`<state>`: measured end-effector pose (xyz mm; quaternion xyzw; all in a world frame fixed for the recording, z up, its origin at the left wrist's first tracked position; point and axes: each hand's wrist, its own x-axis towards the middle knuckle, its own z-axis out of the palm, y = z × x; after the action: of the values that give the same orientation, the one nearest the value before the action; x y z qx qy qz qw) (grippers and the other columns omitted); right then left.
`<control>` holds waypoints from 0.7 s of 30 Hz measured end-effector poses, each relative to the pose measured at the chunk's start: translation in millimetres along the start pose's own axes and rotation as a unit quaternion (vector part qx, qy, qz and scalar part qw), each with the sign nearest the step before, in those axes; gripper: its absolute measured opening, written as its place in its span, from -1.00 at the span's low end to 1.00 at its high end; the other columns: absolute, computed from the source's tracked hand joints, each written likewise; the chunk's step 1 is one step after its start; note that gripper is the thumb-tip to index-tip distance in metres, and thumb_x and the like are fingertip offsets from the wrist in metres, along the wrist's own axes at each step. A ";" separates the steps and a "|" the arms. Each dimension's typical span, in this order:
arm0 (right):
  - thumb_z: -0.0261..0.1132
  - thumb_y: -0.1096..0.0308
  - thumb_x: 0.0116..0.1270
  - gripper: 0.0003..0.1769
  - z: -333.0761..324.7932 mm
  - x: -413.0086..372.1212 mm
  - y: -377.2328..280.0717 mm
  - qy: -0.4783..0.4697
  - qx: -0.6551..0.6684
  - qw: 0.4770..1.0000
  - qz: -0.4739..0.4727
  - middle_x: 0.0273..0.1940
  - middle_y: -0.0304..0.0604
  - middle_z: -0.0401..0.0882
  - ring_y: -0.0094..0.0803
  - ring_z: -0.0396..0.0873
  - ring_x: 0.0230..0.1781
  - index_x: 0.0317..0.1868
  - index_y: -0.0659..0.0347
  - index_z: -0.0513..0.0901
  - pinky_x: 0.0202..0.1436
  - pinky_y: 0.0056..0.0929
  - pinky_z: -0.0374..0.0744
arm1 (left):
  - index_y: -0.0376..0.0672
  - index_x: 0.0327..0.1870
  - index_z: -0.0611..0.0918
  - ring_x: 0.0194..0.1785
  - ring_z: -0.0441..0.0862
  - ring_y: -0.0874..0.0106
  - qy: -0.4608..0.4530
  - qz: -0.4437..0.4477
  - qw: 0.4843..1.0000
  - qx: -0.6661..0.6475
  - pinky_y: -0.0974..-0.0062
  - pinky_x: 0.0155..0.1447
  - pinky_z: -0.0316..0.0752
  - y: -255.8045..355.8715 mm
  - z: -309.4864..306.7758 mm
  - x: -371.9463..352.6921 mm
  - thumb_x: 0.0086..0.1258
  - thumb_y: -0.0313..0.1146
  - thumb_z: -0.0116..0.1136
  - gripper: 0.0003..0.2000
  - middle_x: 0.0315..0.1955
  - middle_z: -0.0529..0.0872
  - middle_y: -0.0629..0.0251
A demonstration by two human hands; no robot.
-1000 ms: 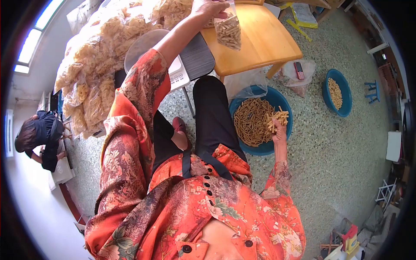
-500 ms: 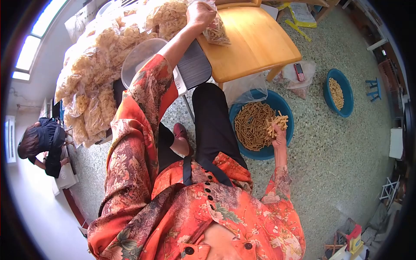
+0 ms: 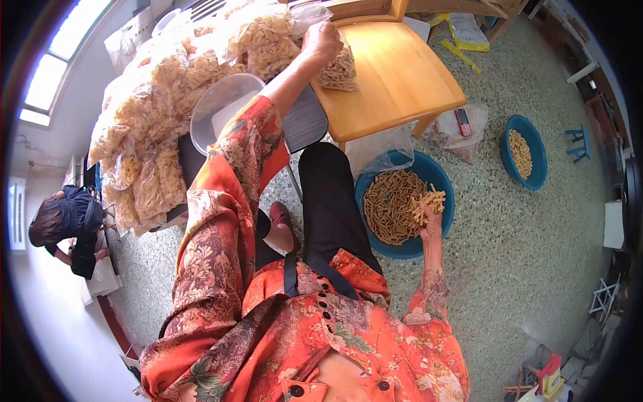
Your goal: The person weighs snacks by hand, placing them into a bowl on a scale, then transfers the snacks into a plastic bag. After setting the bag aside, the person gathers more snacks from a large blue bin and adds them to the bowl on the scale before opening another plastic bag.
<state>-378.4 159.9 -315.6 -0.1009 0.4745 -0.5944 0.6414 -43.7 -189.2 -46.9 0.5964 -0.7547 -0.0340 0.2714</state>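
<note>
My left hand (image 3: 321, 44) is closed at the upper part of a clear plastic bag of short brown sticks (image 3: 339, 72), which rests on the wooden chair seat (image 3: 392, 67). The fingertips are partly hidden. In my right hand (image 3: 432, 222) is a bunch of pale sticks (image 3: 429, 203), above the right side of a blue basin (image 3: 441, 175). Many brown sticks (image 3: 395, 206) lie in that basin. A clear, empty-looking plastic bag (image 3: 378, 151) hangs over its far rim.
Bags of pale, curled pieces (image 3: 161, 87) are piled at the left, beside a clear round tub (image 3: 204, 124). A phone (image 3: 463, 122) lies on a bag. Another blue basin (image 3: 512, 164) and a small blue stool (image 3: 578, 145) stand right. A person (image 3: 70, 224) bends at far left.
The whole view has shifted slightly, so the chair and basins appear lower. My left hand and the stick bag are a little nearer to me. My right hand still holds its bunch.
</note>
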 end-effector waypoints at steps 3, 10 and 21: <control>0.45 0.49 0.27 -0.48 -4.1 0.1 1.4 -0.018 0.018 1.000 -0.007 0.04 -0.16 0.67 -0.27 0.72 -0.05 0.23 0.20 0.51 -0.18 -0.25 0.76 | -0.22 -0.37 0.75 -0.32 0.79 0.25 -0.122 0.076 0.988 0.059 0.30 -0.13 0.65 -4.7 -13.8 2.8 0.08 -0.29 0.35 -0.81 -0.50 0.77 0.10; 0.45 0.51 0.26 -0.49 -2.5 -5.2 -0.3 0.010 -0.010 1.000 0.010 0.04 -0.15 0.68 -0.28 0.72 -0.05 0.21 0.21 0.54 -0.19 -0.26 0.76 | -0.02 -0.40 0.79 0.06 0.67 0.23 -0.047 0.218 0.966 0.132 0.28 0.08 0.58 -0.8 -16.9 13.6 0.11 -0.22 0.37 -0.88 0.00 0.71 0.28; 0.46 0.52 0.25 -0.44 -10.1 -5.2 11.0 -0.018 0.008 1.000 -0.007 0.06 -0.13 0.68 -0.28 0.72 -0.05 0.25 0.23 0.51 -0.14 -0.30 0.77 | -0.17 -0.37 0.72 -0.43 0.66 0.33 -0.126 0.157 0.978 0.055 0.35 -0.25 0.55 -14.1 -9.9 26.4 0.31 -0.35 0.28 -0.89 -0.54 0.70 0.21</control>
<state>-377.6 171.7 -326.0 -0.1097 0.4575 -0.6010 0.6462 -30.5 -214.8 -34.0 0.4751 -0.8679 -0.0243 0.1432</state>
